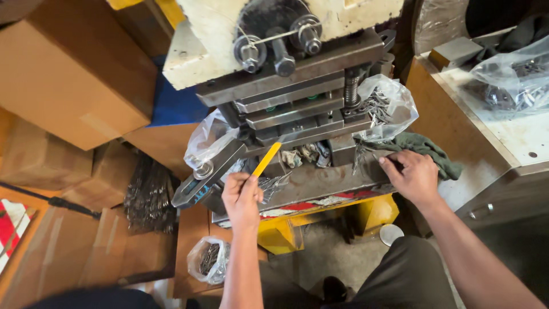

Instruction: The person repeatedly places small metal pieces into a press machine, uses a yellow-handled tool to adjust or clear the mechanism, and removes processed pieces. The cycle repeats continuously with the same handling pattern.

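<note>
The left hand (242, 196) is clamped on a yellow stick (266, 159), its tip poked toward the die (303, 154) of the press (297, 74). The right hand (413, 174), fingers curled, rests on loose metal pins (361, 153). Judging by this, parts are being positioned; precise placement comes next.

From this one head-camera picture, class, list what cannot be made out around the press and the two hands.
- Tip of the yellow stick held by the left hand: hidden under the press tooling.
- Right hand fingertips: curled out of sight; what they pinch is unclear.
- Small metal parts in the clear bag: too small to identify.
- Press top: cut off by the picture's upper edge.
</note>
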